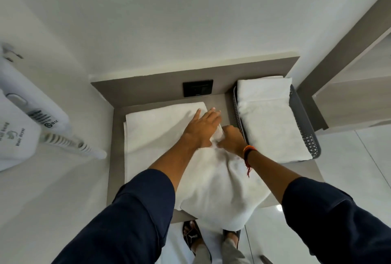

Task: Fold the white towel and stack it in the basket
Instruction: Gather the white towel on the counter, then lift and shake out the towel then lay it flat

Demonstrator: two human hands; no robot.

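Observation:
A white towel (160, 128) is spread over the grey desk (116, 137), its near part bunched and hanging over the front edge. My left hand (203, 128) lies flat on the towel's right portion with fingers spread. Beside it, my right hand (231, 137) is closed, pinching a fold of the same towel. To the right stands a grey basket (302, 120) holding a folded white towel (273, 124).
A black wall socket (197, 88) sits on the desk's back panel. A white wall-mounted hair dryer (19, 128) with coiled cord hangs at the left. A wooden shelf unit (349, 99) rises to the right. My sandalled feet (192, 236) stand below the desk.

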